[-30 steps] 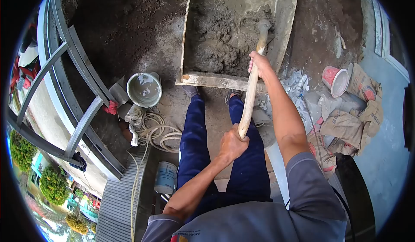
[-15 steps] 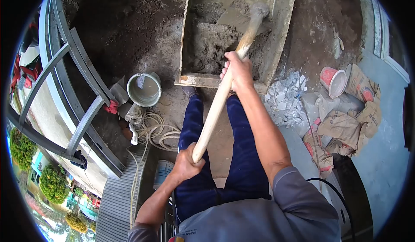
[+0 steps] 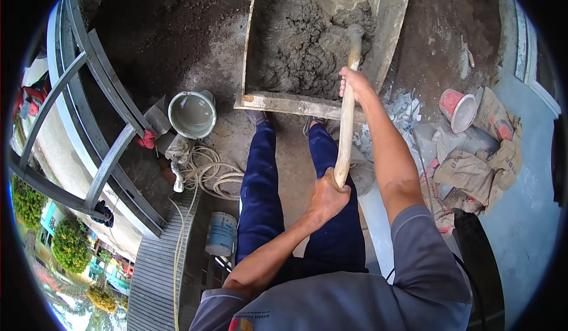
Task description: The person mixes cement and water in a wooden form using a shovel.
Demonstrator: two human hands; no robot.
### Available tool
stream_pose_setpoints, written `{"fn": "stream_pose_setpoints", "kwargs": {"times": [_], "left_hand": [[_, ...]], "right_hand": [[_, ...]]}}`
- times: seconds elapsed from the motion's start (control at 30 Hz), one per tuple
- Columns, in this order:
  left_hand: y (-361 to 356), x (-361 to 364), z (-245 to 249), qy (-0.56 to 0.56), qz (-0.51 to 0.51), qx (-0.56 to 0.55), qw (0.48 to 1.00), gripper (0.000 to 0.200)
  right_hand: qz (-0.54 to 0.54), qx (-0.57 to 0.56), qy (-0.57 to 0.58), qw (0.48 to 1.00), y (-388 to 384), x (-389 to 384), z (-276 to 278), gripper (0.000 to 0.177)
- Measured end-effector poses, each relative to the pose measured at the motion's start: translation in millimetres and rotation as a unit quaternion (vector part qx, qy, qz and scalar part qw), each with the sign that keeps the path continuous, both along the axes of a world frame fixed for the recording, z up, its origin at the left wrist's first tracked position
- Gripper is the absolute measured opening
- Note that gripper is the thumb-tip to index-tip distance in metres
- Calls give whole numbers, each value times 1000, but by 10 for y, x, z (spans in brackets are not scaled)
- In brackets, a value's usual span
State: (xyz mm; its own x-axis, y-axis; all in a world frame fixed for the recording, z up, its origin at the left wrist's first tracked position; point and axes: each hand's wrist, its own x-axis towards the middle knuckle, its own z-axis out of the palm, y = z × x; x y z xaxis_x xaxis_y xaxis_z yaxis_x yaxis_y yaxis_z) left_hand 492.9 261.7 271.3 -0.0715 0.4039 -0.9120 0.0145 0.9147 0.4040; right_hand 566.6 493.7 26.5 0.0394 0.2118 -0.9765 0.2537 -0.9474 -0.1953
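A hoe with a pale wooden handle slants across the head view. My left hand is wrapped round the butt end of the handle, over my thigh. Further up, my right hand grips the shaft above the near rim of the mixing trough. Wet grey mortar lies lumpy in the trough. The hoe's crusted socket shows at the mortar's right side, while its blade is sunk out of sight.
A bucket of cloudy water and a coiled hose are on the left, near a metal frame. White rubble, a red-and-white pail and crumpled paper sacks lie right. A white paint bucket stands beside my leg.
Both hands have shifted right, my left hand also forward, turning the hoe handle more upright. The blade, partly visible before, is now buried, and the mortar at the near left looks more heaped.
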Motion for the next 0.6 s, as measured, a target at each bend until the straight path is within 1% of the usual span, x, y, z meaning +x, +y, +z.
{"fn": "stream_pose_setpoints", "kwargs": {"times": [0.03, 0.07, 0.13, 0.17, 0.2, 0.23, 0.27, 0.3, 0.33, 0.37, 0.4, 0.43, 0.5, 0.53, 0.6], "left_hand": [[-7, -92, 69, 12, -22, -9, 1000, 31], [-47, -243, 139, 27, -44, -20, 998, 32], [-146, -596, 157, 43, -80, -36, 995, 34], [-172, -802, 152, 37, -78, -17, 996, 32], [-109, -1045, 235, 22, -77, -29, 996, 33], [-67, -1277, 371, 16, -77, -26, 997, 32], [-121, -1483, 495, 33, -101, -2, 994, 31], [-214, -1682, 617, 32, -120, -12, 992, 31], [-381, -1877, 713, 33, -126, 16, 991, 29], [-560, -2067, 774, 33, -129, 26, 991, 28], [-874, -2238, 690, 25, -144, 18, 989, 28], [-1016, -2325, 664, 32, -153, 11, 988, 29], [-1230, -2229, 515, 49, -143, 55, 987, 31], [-1166, -2074, 450, 60, -148, 83, 984, 33], [-889, -1638, 286, 71, -154, 92, 981, 32]], "right_hand": [[-17, -39, 18, 999, -165, 35, -164, 19], [-28, -47, 15, 998, -357, 22, -278, 17], [-72, -42, 29, 996, -498, -193, -205, 17], [-98, -36, 33, 994, -509, -276, -177, 17], [-147, -53, 55, 986, -502, -356, -186, 20], [-177, -45, 52, 982, -513, -485, -125, 20], [-204, -42, 48, 977, -571, -648, 40, 19], [-231, -38, 42, 971, -642, -814, 244, 19], [-236, -23, 51, 970, -748, -987, 500, 19], [-240, -7, 62, 969, -840, -1172, 769, 19], [-240, 7, 67, 968, -905, -1345, 1000, 19], [-242, 18, 73, 967, -956, -1477, 1198, 19], [-231, 66, 99, 966, -835, -1571, 1422, 18], [-221, 91, 110, 965, -666, -1524, 1504, 19], [-183, 150, 103, 966, -281, -1338, 1684, 20]]}}
